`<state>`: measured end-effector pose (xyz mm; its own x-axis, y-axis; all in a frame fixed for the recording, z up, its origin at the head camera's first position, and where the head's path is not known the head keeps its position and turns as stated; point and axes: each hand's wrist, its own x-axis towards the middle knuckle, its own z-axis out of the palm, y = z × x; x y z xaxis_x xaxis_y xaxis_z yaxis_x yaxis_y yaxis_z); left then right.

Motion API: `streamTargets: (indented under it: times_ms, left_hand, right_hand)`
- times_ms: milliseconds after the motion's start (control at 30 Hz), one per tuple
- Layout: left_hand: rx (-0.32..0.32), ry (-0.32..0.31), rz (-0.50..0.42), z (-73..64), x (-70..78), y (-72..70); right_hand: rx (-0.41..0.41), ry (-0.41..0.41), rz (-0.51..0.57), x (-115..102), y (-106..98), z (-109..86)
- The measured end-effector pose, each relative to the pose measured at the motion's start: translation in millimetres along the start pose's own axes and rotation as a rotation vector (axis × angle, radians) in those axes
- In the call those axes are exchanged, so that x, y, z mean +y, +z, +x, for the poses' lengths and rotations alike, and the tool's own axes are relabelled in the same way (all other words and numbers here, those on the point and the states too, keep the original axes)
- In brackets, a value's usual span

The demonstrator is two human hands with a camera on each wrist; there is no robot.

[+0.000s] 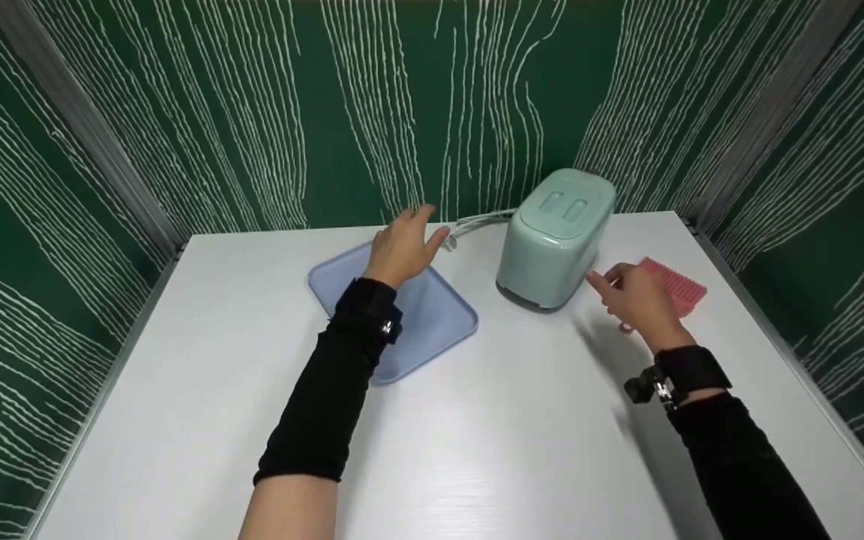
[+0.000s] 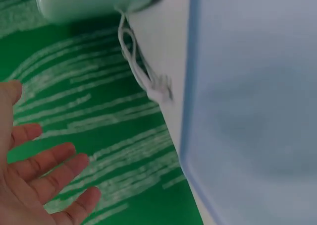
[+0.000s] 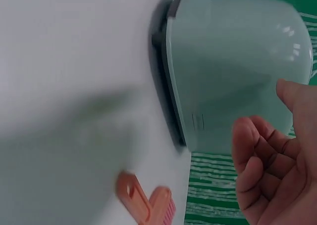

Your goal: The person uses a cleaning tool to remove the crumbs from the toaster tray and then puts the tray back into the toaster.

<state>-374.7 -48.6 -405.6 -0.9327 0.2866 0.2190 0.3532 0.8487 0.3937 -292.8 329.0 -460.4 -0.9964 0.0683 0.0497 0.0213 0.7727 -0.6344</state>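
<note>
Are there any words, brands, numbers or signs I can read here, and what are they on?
None: no readable text shows in any view.
The shiny mint-green rounded appliance has a few thin dark lines low on its side, too small to make out.
The pale-blue square tray and coral-pink ridged brush show no lettering.
The dark-green wall carries white wavy lines, not words.

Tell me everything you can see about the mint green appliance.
The appliance is toaster-shaped, pale mint green, glossy and rounded, plastic by its look. Its top carries two elongated shapes side by side, and a dark base shows underneath. It stands upright on the white table, near the back edge, a white cord trailing from behind it. The right hand is beside it; whether they touch is unclear.
</note>
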Motion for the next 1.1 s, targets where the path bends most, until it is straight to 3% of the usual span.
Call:
streamTargets:
  times_ms: [200,400,600,867,1100]
  left_hand:
    - [-0.045,0.063,0.004,7.2,34.8,17.0]
    - [-0.038,0.098,-0.008,17.3,63.9,32.2]
    - [-0.026,0.082,-0.017,24.8,90.8,43.7]
    - [-0.017,0.040,-0.062,34.4,106.8,56.3]
    - [-0.017,-0.012,-0.079,43.5,114.2,66.2]
  right_hand:
    - [-0.022,-0.001,0.105,-7.0,30.8,-18.2]
    - [-0.090,0.133,0.302,-14.5,62.7,-30.3]
    - [-0.137,0.239,0.579,-20.3,93.0,-32.8]
    - [-0.151,0.368,0.932,-39.0,123.7,-26.5]
    - [-0.056,0.497,1.247,-48.1,140.1,-19.7]
